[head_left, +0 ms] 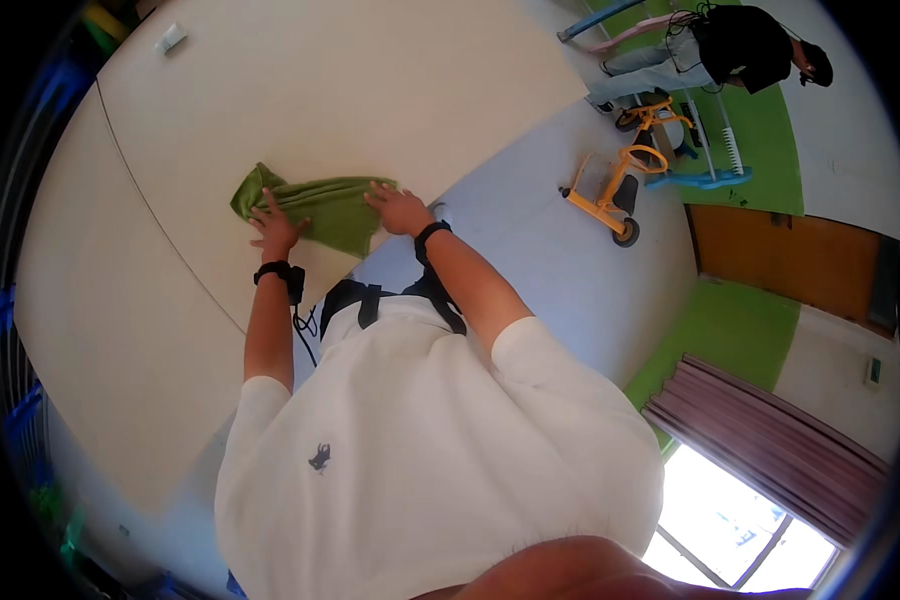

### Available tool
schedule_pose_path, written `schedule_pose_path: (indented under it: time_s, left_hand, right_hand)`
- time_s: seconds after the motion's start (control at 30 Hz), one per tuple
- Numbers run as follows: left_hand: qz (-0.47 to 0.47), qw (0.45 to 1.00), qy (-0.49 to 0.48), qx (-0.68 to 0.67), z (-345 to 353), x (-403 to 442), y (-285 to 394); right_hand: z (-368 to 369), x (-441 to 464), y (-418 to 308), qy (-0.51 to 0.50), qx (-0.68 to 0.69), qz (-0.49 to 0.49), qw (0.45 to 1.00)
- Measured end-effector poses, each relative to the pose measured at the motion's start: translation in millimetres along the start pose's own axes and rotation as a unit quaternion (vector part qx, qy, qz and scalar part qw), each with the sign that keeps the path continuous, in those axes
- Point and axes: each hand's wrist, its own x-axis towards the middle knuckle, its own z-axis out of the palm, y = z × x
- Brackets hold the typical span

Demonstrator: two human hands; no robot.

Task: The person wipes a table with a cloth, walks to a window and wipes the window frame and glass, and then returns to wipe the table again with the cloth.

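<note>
A green cloth [335,215] lies partly spread and wrinkled on the pale tabletop [370,90], close to the edge nearest my body. Its left end is bunched up. My left hand [275,232] rests on the left part of the cloth with its fingers spread. At the cloth's right end, my right hand [400,208] lies with fingers stretched out over the fabric and pointing left. Both wrists wear black bands, and a cable hangs from the left one.
A small white object [171,39] sits at the table's far left. A seam [160,225] crosses the tabletop. To the right, orange ride-on trikes [610,195] stand on the grey floor, near a person in a black shirt [745,45]. A purple curtain [760,420] hangs by a bright window.
</note>
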Motion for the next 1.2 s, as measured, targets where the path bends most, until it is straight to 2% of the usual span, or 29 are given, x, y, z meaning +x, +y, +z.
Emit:
schedule_pose_path:
  time_s: [0.03,0.1,0.17,0.23,0.3,0.33,0.37,0.43,0.47,0.5,0.57,0.63,0.7,0.8,0.87,0.9,0.97,1.0,1.1,1.13,1.2]
  left_hand:
    - [-0.01,1.0,0.006,0.002,3.7,-2.7,-10.4]
    - [-0.011,0.997,0.067,-0.042,22.4,2.5,-28.9]
    - [-0.035,0.996,0.079,-0.019,47.8,11.8,-43.6]
    - [-0.049,0.995,0.083,0.019,73.8,18.9,-47.1]
    - [-0.075,0.987,0.055,0.129,80.2,35.9,-38.0]
    - [-0.072,0.988,-0.002,0.135,58.7,38.1,-14.1]
    - [-0.065,0.988,-0.004,0.143,35.2,44.9,8.4]
    - [-0.143,0.985,-0.089,0.047,8.1,55.7,65.1]
    - [-0.091,0.991,-0.076,0.064,8.4,72.5,92.6]
    - [-0.043,0.994,-0.057,0.079,10.3,93.2,117.8]
    - [0.039,0.998,-0.03,0.043,29.8,117.6,170.7]
    - [0.092,0.995,-0.001,0.027,53.5,110.6,232.1]
    - [0.146,0.986,0.009,0.079,46.0,72.6,298.9]
    - [0.164,0.984,-0.016,0.066,54.7,70.8,366.4]
    - [0.284,0.953,-0.014,0.105,78.5,86.3,391.0]
    - [0.277,0.955,-0.016,0.104,84.7,79.1,400.1]
    - [0.338,0.932,-0.064,0.115,94.9,55.7,411.9]
    - [0.354,0.923,-0.043,0.142,87.6,44.5,409.2]
    - [0.338,0.93,-0.036,0.136,52.0,59.3,387.2]
    - [0.262,0.954,-0.018,0.146,36.1,64.9,379.2]
    - [0.103,0.982,0.017,0.157,16.6,89.5,358.1]
  right_hand:
    - [-9.8,5.1,1.9,0.033,0.004,0.019,0.999]
    - [-24.6,13.4,15.4,0.019,0.029,-0.003,0.999]
    - [-31.5,18.3,23.2,-0.088,-0.085,-0.128,0.984]
    - [-40.4,5.0,26.5,-0.109,-0.113,-0.149,0.976]
    - [-58.2,-8.9,31.4,-0.128,-0.115,-0.179,0.969]
    - [-56.5,-15.2,41.5,-0.104,-0.115,-0.179,0.971]
    - [-54.0,-17.8,56.3,-0.103,-0.108,-0.172,0.974]
    - [-41.6,-32.3,90.0,-0.05,-0.06,-0.137,0.987]
    - [-29.4,-28.5,111.0,-0.014,-0.054,-0.118,0.991]
    - [-35.4,-31.5,134.8,-0.021,-0.062,-0.12,0.991]
    - [-53.8,-45.8,173.5,0.037,-0.005,-0.056,0.998]
    - [-68.8,-49.7,215.4,0.047,0.008,0.023,0.999]
    - [-71.4,-55.5,263.4,0.072,0.052,0.104,0.991]
    - [-87.3,-65.7,326.9,0.05,-0.003,0.133,0.99]
    - [-118.6,-61.4,340.8,-0.035,-0.055,0.195,0.979]
    - [-124.5,-50.0,346.5,-0.039,-0.056,0.189,0.98]
    - [-129.0,-28.6,352.0,-0.047,0.077,0.131,0.987]
    - [-126.0,-24.1,346.5,-0.054,0.077,0.126,0.988]
    - [-114.2,-2.5,307.7,-0.048,0.055,0.06,0.996]
    - [-110.3,0.5,292.2,-0.049,0.05,0.057,0.996]
    - [-100.1,0.0,256.0,0.023,-0.121,-0.053,0.991]
